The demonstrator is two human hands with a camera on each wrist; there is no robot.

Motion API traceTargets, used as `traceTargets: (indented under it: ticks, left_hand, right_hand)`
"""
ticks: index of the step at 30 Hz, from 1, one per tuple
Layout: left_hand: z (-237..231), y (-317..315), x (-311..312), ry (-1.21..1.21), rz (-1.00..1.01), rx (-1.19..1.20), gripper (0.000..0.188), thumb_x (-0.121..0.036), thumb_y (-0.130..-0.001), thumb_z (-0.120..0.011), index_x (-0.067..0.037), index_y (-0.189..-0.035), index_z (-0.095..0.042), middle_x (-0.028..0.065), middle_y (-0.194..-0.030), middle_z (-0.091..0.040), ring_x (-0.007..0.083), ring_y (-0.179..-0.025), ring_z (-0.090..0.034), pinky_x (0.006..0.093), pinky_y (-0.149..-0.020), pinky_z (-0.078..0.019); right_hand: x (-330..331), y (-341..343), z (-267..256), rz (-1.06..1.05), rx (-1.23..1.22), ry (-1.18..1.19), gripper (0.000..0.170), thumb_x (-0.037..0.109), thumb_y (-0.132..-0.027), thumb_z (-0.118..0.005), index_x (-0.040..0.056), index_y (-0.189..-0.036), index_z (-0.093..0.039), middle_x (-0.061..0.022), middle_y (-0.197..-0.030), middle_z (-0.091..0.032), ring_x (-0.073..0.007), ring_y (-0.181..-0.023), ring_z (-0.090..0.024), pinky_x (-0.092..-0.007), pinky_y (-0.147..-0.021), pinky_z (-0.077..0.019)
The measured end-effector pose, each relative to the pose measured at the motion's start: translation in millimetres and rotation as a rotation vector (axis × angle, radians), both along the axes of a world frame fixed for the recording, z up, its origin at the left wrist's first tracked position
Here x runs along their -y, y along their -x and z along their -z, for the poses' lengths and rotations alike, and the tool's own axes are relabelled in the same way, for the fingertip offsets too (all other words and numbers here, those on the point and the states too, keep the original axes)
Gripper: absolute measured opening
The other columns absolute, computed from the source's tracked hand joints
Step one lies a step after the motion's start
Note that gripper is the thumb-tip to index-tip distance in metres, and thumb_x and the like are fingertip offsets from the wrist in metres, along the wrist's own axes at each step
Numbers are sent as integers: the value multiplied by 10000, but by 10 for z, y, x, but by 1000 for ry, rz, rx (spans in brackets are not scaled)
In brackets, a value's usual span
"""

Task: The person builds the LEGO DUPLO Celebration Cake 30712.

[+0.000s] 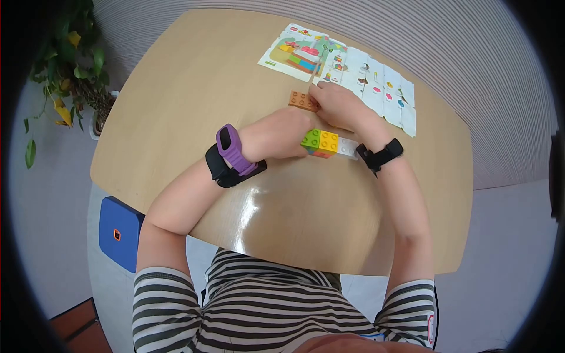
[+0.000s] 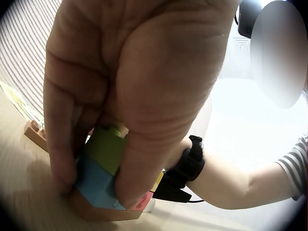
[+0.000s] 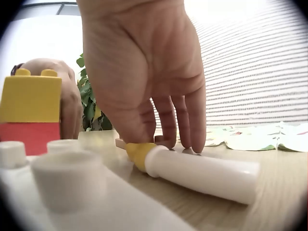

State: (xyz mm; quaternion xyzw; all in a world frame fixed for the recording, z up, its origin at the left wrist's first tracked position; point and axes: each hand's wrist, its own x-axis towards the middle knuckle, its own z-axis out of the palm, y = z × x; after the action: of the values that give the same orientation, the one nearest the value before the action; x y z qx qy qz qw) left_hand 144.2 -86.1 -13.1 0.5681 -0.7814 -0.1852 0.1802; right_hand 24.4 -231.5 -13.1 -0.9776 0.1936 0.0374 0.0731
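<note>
My left hand (image 1: 281, 134) grips a stack of toy building bricks between thumb and fingers. Green (image 2: 105, 148), blue (image 2: 98, 180) and brown (image 2: 110, 214) layers show in the left wrist view, and a yellow brick (image 1: 329, 142) tops the stack's right part. Farther back on the table, my right hand (image 1: 340, 106) reaches down with thumb and fingers around the right end of a brown brick (image 1: 302, 100); its fingertips are partly hidden. In the right wrist view a white candle-shaped piece (image 3: 207, 174) with a yellow tip lies in front of that hand.
A white studded brick (image 1: 347, 147) extends right of the stack, by the right wrist strap. A creased picture leaflet (image 1: 353, 73) lies along the table's back edge, beside the ribbed wall. A leafy plant (image 1: 76, 76) stands left of the wooden table (image 1: 170, 106).
</note>
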Motion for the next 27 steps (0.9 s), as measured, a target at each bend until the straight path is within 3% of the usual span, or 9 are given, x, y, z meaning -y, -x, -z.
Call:
traceTargets:
  ticks: [2,5,8,11,14,16,19,23,27]
  left_hand:
    - [-5,-6,7,-17,0,11,285,-190,-700,-736,32,-841,-626,213,-754,-617,365,-762,-611,413,-735,-491]
    - [-21,-2,-2,-6,6,16,294,-199,-702,-735,37,-838,-624,211,-751,-614,369,-763,-607,416,-734,-488]
    - [-9,-7,9,1,9,38,309,-210,-706,-733,40,-852,-624,208,-756,-615,374,-757,-605,422,-726,-484]
    - [0,-4,24,-41,13,48,356,-214,-704,-738,47,-917,-624,206,-771,-618,373,-750,-606,422,-716,-484]
    - [-117,1,10,-170,-11,-16,422,-202,-690,-765,54,-989,-612,203,-826,-632,346,-751,-622,395,-709,-496]
    - [-229,-20,-13,-279,-20,-111,471,-194,-678,-789,59,-1029,-600,197,-878,-646,315,-759,-641,366,-706,-511]
    - [-287,-64,-51,-175,-86,-213,485,-185,-665,-814,60,-1023,-598,187,-922,-663,270,-782,-662,325,-714,-529]
    - [-347,-61,-71,-32,-72,-167,438,-166,-695,-795,50,-1023,-602,185,-845,-675,267,-784,-680,328,-700,-549]
    - [-370,-28,-97,-3,-69,-138,356,-132,-713,-775,35,-985,-618,183,-833,-673,273,-777,-682,335,-692,-552]
  right_hand:
    - [-5,69,-20,-4,6,-48,168,64,-790,-573,21,-949,-542,-167,-986,-597,-346,-943,-584,-424,-810,-492]
    - [13,335,-197,-10,135,-119,204,13,-753,-637,33,-924,-528,-118,-937,-585,-275,-878,-588,-362,-775,-501]
    - [-88,632,-412,139,340,-532,232,-13,-760,-641,25,-961,-532,-83,-961,-583,-189,-930,-587,-326,-801,-519]
    - [-186,843,-475,16,436,-593,272,30,-766,-673,12,-1003,-540,-90,-977,-607,-191,-958,-619,-305,-800,-539]
    - [-316,927,-498,75,394,-681,275,-20,-755,-656,14,-1003,-542,-63,-979,-581,-152,-892,-604,-293,-800,-531]
    - [-320,931,-465,-18,405,-553,271,-19,-751,-661,12,-995,-548,-66,-972,-590,-164,-875,-615,-289,-795,-531]
    - [-348,929,-444,-59,386,-443,266,-20,-738,-668,11,-979,-560,-73,-946,-599,-188,-850,-620,-295,-773,-530]
    - [-364,911,-398,-125,373,-376,270,30,-712,-701,32,-950,-571,-96,-895,-595,-273,-850,-599,-361,-729,-506]
    - [-433,884,-438,-135,336,-328,257,27,-701,-691,34,-931,-576,-101,-894,-595,-300,-855,-593,-372,-735,-499]
